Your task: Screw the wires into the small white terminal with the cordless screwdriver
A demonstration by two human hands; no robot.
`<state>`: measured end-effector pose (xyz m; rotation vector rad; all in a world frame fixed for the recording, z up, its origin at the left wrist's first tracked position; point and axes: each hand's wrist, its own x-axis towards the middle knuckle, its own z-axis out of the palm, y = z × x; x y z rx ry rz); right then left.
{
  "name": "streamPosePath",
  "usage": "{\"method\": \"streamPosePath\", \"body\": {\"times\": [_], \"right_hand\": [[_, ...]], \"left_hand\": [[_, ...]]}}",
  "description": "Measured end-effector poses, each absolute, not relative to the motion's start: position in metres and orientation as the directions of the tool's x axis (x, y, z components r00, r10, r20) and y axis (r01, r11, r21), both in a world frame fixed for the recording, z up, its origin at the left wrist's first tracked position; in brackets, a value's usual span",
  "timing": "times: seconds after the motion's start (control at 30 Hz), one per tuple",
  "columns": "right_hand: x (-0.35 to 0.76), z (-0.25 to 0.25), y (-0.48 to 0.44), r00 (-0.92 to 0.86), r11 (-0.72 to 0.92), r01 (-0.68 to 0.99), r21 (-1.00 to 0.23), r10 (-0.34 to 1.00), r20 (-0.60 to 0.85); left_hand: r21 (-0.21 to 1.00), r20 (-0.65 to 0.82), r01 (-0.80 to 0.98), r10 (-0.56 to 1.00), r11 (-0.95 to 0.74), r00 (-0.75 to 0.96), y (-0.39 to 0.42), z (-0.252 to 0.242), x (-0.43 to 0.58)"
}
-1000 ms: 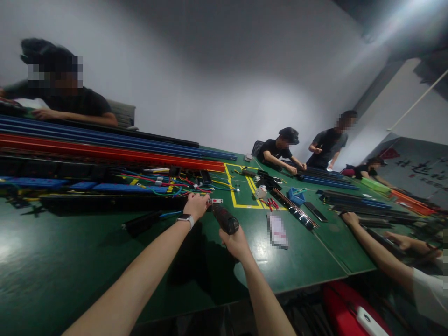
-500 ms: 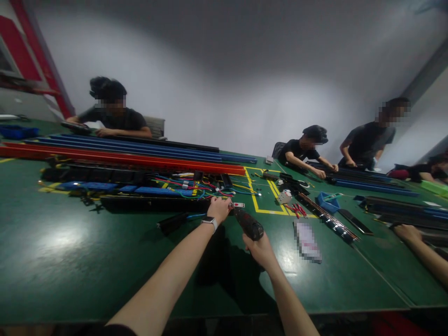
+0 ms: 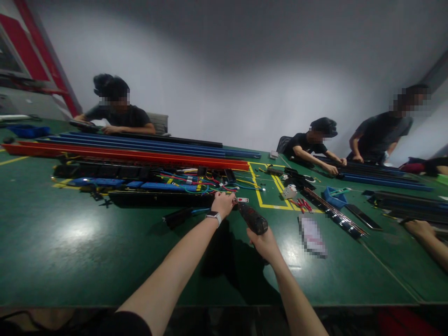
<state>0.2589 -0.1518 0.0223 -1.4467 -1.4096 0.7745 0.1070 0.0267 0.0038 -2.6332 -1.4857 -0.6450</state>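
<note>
My right hand [image 3: 265, 242] is wrapped round the grip of a dark power drill [image 3: 252, 219], its front end pointing away and left. Closed over the right end of a long black rail [image 3: 164, 199] is my left hand [image 3: 222, 203], with its fingertips close to the drill's tip. A small white plate with a red mark [image 3: 242, 200] shows beside those fingertips; what joins it to the rail is hidden. Coloured wires [image 3: 189, 179] and blue modules [image 3: 98, 182] lie just behind the rail. A short black part with a blue lead [image 3: 177, 218] rests in front of it.
Orange rail [image 3: 140, 155] and blue rails [image 3: 147, 145] stretch along the far side of the green table [image 3: 105, 270]. To the right lie red-handled pliers [image 3: 304, 205], a blue bin [image 3: 334, 198] and a copper-striped bar [image 3: 332, 217]. Several co-workers sit or stand around the table.
The view has shifted a little, so most things appear slightly farther right and higher. Both hands stay at the rail's end, with the drill in much the same pose.
</note>
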Motion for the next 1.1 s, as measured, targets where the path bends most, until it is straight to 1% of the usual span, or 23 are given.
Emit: {"method": "streamPosePath", "body": {"times": [0.23, 0.6, 0.93, 1.1], "right_hand": [[0.26, 0.022, -0.153, 0.144, 0.096, 0.411, -0.907, 0.975, 0.168], [0.257, 0.026, -0.154, 0.158, 0.069, 0.388, -0.919, 0.977, 0.14], [0.256, 0.032, -0.156, 0.154, 0.052, 0.395, -0.917, 0.981, 0.122], [0.255, 0.032, -0.156, 0.161, 0.049, 0.383, -0.922, 0.98, 0.119]], "left_hand": [[0.169, 0.374, 0.828, 0.812, -0.534, 0.448, 0.027, 0.004, 0.107], [0.189, 0.364, 0.825, 0.818, -0.532, 0.444, 0.026, 0.006, 0.107], [0.181, 0.353, 0.83, 0.823, -0.527, 0.446, 0.027, 0.005, 0.107], [0.18, 0.37, 0.825, 0.814, -0.536, 0.448, 0.027, 0.004, 0.108]]}}
